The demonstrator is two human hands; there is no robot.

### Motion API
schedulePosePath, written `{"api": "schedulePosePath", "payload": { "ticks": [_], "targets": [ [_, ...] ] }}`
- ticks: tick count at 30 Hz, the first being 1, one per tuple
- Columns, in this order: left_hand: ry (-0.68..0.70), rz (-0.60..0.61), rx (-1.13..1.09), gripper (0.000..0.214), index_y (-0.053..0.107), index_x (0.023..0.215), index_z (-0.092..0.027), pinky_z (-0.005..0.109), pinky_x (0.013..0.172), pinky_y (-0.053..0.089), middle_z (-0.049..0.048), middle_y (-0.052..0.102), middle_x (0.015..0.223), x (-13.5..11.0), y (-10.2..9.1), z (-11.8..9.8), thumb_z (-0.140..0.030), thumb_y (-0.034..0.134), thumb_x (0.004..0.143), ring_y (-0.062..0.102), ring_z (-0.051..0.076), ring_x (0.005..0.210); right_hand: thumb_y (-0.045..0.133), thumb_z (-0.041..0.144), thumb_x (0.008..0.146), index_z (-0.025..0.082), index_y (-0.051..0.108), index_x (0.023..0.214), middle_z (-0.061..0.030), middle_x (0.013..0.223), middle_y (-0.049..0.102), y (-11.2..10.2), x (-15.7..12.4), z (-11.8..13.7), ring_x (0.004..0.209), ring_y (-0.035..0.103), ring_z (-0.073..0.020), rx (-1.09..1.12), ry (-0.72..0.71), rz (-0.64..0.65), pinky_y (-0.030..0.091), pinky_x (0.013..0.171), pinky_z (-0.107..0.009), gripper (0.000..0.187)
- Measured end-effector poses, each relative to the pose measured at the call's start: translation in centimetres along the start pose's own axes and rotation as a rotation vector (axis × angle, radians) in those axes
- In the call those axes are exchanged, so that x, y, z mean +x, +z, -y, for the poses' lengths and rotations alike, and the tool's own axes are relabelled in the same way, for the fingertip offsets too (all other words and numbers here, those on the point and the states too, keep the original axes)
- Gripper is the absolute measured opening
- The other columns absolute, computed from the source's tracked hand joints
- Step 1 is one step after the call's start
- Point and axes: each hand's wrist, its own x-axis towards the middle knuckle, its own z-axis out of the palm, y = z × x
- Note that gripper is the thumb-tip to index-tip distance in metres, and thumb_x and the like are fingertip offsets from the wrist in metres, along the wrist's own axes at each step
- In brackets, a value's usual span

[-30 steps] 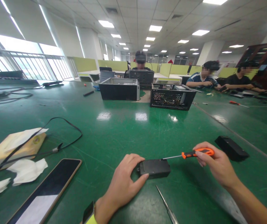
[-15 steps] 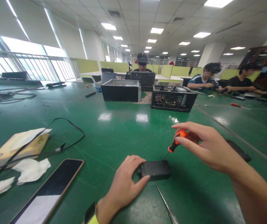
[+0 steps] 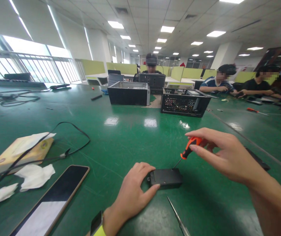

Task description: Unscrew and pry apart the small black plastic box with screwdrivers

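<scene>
A small black rectangular box [image 3: 167,179] lies flat on the green table [image 3: 120,144]. My left hand [image 3: 136,191] grips its left end between thumb and fingers. In my right hand [image 3: 219,154] is an orange and black screwdriver [image 3: 189,146], its handle pinched between thumb and fingers. The screwdriver leans to the right, and its tip touches the top of the box near the far right corner. Whether the tip sits in a screw is too small to tell. Just in front of the box lies a pair of metal tweezers [image 3: 178,216].
On the left are a phone [image 3: 56,196], crumpled tissues [image 3: 35,177], a tissue pack [image 3: 29,147] and a black cable [image 3: 81,132]. Two black metal computer cases [image 3: 129,95] stand farther back. Another orange screwdriver [image 3: 253,110] lies far right. Several people sit around the table.
The view has shifted slightly. My right hand still holds the screwdriver at the same corner, and my left hand keeps its grip on the box.
</scene>
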Motion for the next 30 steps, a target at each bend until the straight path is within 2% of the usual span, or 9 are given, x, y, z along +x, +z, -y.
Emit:
{"api": "schedulePosePath", "payload": {
  "ticks": [1,3,6,9,14,23,30],
  "targets": [
    [0.0,0.001,0.0,0.03,0.058,0.113,-0.022,0.042,0.089,0.049,0.0078,0.062,0.109,0.0,0.0,0.0,-0.024,0.067,0.084,0.057,0.026,0.101,0.058,0.039,0.09,0.023,0.069,0.106,-0.0015,0.085,0.07,0.0,0.0,0.0,0.06,0.059,-0.0123,0.005,-0.006,-0.004,0.045,0.055,-0.024,0.025],
    [-0.006,0.005,0.0,0.03,0.058,0.112,-0.021,0.042,0.089,0.049,0.0079,0.061,0.108,0.0,0.0,0.0,-0.024,0.067,0.084,0.057,0.026,0.101,0.061,0.042,0.088,0.021,0.071,0.084,0.0001,0.071,0.067,0.3,0.0,0.1,0.056,0.056,-0.0121,-0.047,-0.012,-0.059,0.042,0.054,-0.025,0.023],
    [-0.02,0.014,0.006,0.03,0.059,0.112,-0.021,0.042,0.089,0.049,0.0075,0.061,0.108,0.0,0.1,0.0,-0.024,0.067,0.083,0.057,0.026,0.101,0.061,0.04,0.088,0.019,0.063,0.06,0.0021,0.054,0.058,0.8,0.0,0.7,0.049,0.05,-0.0112,-0.127,-0.002,-0.186,0.036,0.052,-0.026,0.034],
    [-0.018,0.015,0.001,0.03,0.059,0.112,-0.022,0.042,0.09,0.048,0.0069,0.061,0.108,0.0,0.0,-0.1,-0.024,0.067,0.083,0.057,0.026,0.101,0.062,0.034,0.087,0.018,0.062,0.059,0.0038,0.051,0.054,1.0,-0.1,1.7,0.046,0.046,-0.0093,-0.08,0.0,-0.244,0.034,0.05,-0.025,0.032],
    [-0.01,0.012,-0.004,0.03,0.059,0.112,-0.022,0.041,0.09,0.048,0.0066,0.062,0.107,0.0,0.1,0.1,-0.023,0.068,0.083,0.057,0.026,0.101,0.062,0.03,0.087,0.019,0.059,0.057,0.005,0.05,0.053,1.1,-0.2,2.6,0.045,0.045,-0.0077,0.025,-0.011,-0.173,0.033,0.049,-0.023,0.033],
    [-0.013,0.015,-0.002,0.03,0.059,0.112,-0.022,0.041,0.09,0.048,0.007,0.061,0.109,0.1,0.0,0.1,-0.023,0.068,0.083,0.056,0.026,0.102,0.061,0.029,0.087,0.018,0.061,0.057,0.0051,0.05,0.053,2.0,0.1,2.3,0.046,0.044,-0.0077,0.042,0.012,-0.136,0.033,0.05,-0.023,0.032],
    [-0.011,0.02,-0.002,0.03,0.058,0.112,-0.023,0.041,0.09,0.047,0.0058,0.061,0.108,0.1,0.1,0.1,-0.024,0.068,0.083,0.056,0.025,0.102,0.061,0.028,0.087,0.018,0.06,0.057,0.0054,0.05,0.051,1.9,0.0,2.2,0.046,0.044,-0.0075,0.033,-0.016,-0.133,0.033,0.049,-0.023,0.032]
  ]
}}
